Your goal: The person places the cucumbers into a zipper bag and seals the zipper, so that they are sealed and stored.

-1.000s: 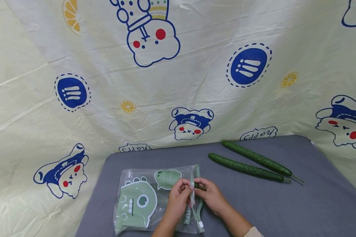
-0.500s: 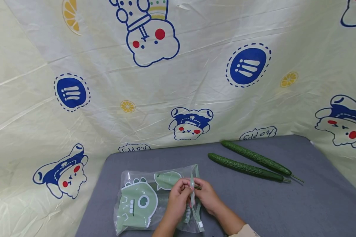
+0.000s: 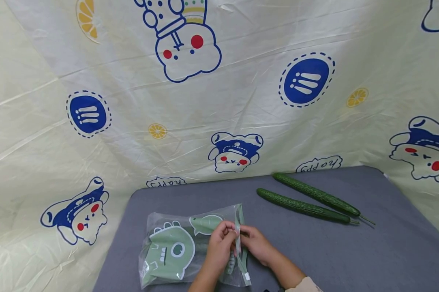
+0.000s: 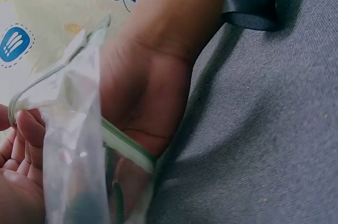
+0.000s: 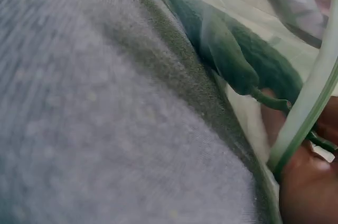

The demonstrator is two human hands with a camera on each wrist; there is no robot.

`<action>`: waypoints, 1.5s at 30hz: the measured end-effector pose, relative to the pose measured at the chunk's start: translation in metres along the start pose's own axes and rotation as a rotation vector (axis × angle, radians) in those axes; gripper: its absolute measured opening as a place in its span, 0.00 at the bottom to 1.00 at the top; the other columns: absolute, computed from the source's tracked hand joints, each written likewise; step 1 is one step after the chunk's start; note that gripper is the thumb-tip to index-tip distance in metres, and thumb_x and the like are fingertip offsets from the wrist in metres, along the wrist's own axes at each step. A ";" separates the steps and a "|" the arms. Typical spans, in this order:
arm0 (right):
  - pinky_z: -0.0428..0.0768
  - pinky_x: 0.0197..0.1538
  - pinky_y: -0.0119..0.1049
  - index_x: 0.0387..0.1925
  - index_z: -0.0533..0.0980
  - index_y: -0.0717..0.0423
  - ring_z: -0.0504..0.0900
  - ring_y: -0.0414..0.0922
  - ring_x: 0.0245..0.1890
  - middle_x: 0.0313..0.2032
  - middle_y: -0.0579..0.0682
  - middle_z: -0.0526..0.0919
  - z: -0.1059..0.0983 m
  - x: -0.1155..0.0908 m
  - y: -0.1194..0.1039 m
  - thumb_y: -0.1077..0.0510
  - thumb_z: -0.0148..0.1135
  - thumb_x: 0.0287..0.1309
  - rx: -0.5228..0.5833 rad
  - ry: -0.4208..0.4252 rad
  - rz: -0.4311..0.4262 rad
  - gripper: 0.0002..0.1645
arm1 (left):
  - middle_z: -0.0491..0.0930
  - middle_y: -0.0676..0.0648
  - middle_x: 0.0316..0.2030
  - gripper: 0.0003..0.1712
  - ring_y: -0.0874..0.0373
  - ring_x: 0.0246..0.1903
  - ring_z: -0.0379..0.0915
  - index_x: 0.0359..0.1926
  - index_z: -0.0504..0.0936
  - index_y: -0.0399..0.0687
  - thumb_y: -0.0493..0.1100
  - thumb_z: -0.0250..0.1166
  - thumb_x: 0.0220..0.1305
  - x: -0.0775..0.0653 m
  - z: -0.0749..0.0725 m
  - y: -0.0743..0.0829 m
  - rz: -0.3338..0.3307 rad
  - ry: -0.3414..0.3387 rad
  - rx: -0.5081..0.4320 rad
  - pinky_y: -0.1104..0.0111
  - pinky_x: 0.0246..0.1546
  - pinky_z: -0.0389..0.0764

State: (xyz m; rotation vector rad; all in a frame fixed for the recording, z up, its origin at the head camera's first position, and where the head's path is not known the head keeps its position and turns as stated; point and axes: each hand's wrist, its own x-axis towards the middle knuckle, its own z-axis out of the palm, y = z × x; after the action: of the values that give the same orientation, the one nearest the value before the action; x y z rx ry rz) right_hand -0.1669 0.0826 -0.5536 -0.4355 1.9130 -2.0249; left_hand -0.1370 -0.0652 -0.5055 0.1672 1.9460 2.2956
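Note:
A clear zip bag (image 3: 201, 215) with green cartoon prints lies on its side, its mouth facing right. My left hand (image 3: 220, 245) pinches the bag's rim between thumb and fingers. My right hand (image 3: 257, 245) reaches into the mouth, its fingers around the stem end of a cucumber (image 5: 277, 71) that lies mostly in the bag. Another cucumber (image 5: 229, 55), with a curled stem, shows through the plastic beside it. In the left wrist view the green zip strip (image 4: 127, 145) crosses in front of my right palm. The fingertips inside are partly hidden.
Two long cucumbers, the nearer one (image 3: 303, 206) and the farther one (image 3: 314, 192), lie at the back right of the grey table (image 3: 350, 251). A white slider (image 3: 246, 277) sits at the bag's near corner. A printed cloth (image 3: 190, 105) hangs behind.
My right hand has moved slightly left into the bag's mouth, and the cucumber stem seen by its fingers is now hidden in the head view. My left hand keeps its pinch on the rim.

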 end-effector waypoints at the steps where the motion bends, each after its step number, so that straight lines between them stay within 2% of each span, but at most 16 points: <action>1: 0.79 0.46 0.23 0.58 0.73 0.76 0.80 0.32 0.42 0.47 0.55 0.84 0.000 0.000 0.002 0.62 0.55 0.70 -0.023 0.012 -0.009 0.22 | 0.73 0.52 0.24 0.13 0.66 0.16 0.69 0.44 0.69 0.22 0.31 0.57 0.63 0.000 0.000 0.000 -0.005 0.006 0.005 0.78 0.14 0.71; 7: 0.81 0.47 0.22 0.53 0.73 0.76 0.82 0.28 0.43 0.49 0.71 0.83 0.000 0.003 0.009 0.65 0.57 0.68 -0.107 0.059 -0.085 0.18 | 0.73 0.52 0.24 0.12 0.65 0.15 0.67 0.43 0.69 0.24 0.32 0.57 0.63 0.001 -0.001 -0.001 -0.026 0.031 0.029 0.78 0.13 0.70; 10: 0.81 0.45 0.22 0.49 0.76 0.75 0.81 0.26 0.41 0.45 0.68 0.85 0.000 0.003 0.011 0.66 0.59 0.66 -0.185 0.080 -0.119 0.15 | 0.73 0.52 0.24 0.12 0.65 0.15 0.67 0.42 0.69 0.24 0.31 0.57 0.62 0.002 -0.001 -0.002 -0.029 0.031 0.028 0.78 0.12 0.70; 13: 0.81 0.45 0.23 0.47 0.81 0.67 0.79 0.26 0.41 0.44 0.61 0.87 0.000 0.004 0.012 0.65 0.63 0.63 -0.317 0.102 -0.164 0.13 | 0.72 0.52 0.24 0.12 0.65 0.15 0.67 0.42 0.70 0.23 0.31 0.57 0.62 0.002 -0.002 -0.002 -0.033 0.035 0.028 0.78 0.12 0.70; 16: 0.81 0.50 0.24 0.49 0.83 0.63 0.78 0.28 0.47 0.48 0.58 0.86 -0.002 0.003 0.013 0.64 0.64 0.61 -0.390 0.091 -0.182 0.14 | 0.72 0.52 0.23 0.12 0.65 0.15 0.68 0.43 0.70 0.24 0.32 0.57 0.63 0.003 -0.003 -0.001 -0.034 0.043 0.030 0.78 0.13 0.71; 22: 0.81 0.56 0.23 0.52 0.82 0.65 0.77 0.29 0.52 0.53 0.60 0.80 -0.005 0.004 0.014 0.65 0.63 0.62 -0.372 0.026 -0.171 0.16 | 0.72 0.52 0.24 0.12 0.65 0.15 0.67 0.43 0.70 0.24 0.32 0.57 0.64 0.004 -0.005 0.000 -0.026 0.053 0.035 0.77 0.13 0.71; 27: 0.83 0.50 0.25 0.50 0.82 0.64 0.80 0.28 0.47 0.48 0.61 0.85 -0.004 0.005 0.015 0.67 0.62 0.61 -0.389 0.051 -0.190 0.15 | 0.72 0.52 0.24 0.12 0.65 0.15 0.66 0.43 0.70 0.23 0.31 0.57 0.64 0.005 -0.006 0.000 -0.026 0.049 0.029 0.77 0.13 0.71; 33: 0.82 0.44 0.23 0.46 0.84 0.59 0.81 0.26 0.40 0.42 0.56 0.89 0.000 0.007 0.013 0.67 0.64 0.60 -0.446 0.099 -0.149 0.13 | 0.72 0.52 0.23 0.12 0.65 0.14 0.67 0.43 0.69 0.23 0.32 0.57 0.64 0.004 -0.007 0.001 -0.032 0.054 0.028 0.77 0.12 0.71; 36: 0.83 0.46 0.25 0.47 0.84 0.59 0.82 0.30 0.43 0.44 0.55 0.89 0.001 0.007 0.014 0.66 0.64 0.61 -0.482 0.101 -0.166 0.13 | 0.72 0.52 0.23 0.12 0.65 0.14 0.67 0.43 0.69 0.23 0.32 0.56 0.65 0.004 -0.007 0.002 -0.033 0.057 0.033 0.77 0.12 0.71; 41: 0.83 0.56 0.31 0.48 0.85 0.55 0.83 0.39 0.52 0.50 0.51 0.87 0.002 0.006 0.013 0.62 0.63 0.64 -0.565 0.080 -0.223 0.12 | 0.72 0.52 0.24 0.12 0.65 0.15 0.68 0.43 0.69 0.22 0.32 0.56 0.65 0.004 -0.008 0.004 -0.027 0.053 0.027 0.77 0.13 0.72; 45: 0.84 0.54 0.31 0.48 0.85 0.56 0.83 0.39 0.51 0.50 0.52 0.87 -0.001 0.006 0.008 0.61 0.62 0.66 -0.553 0.084 -0.221 0.11 | 0.73 0.52 0.24 0.13 0.66 0.15 0.68 0.44 0.69 0.22 0.31 0.56 0.64 0.004 -0.009 0.006 -0.027 0.047 0.022 0.78 0.13 0.71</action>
State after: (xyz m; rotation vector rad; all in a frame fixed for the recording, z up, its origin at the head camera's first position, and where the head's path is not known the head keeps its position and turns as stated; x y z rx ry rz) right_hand -0.1720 0.0803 -0.5611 -0.7286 2.5743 -1.6217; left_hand -0.1422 -0.0744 -0.5013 0.0897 1.9845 2.2821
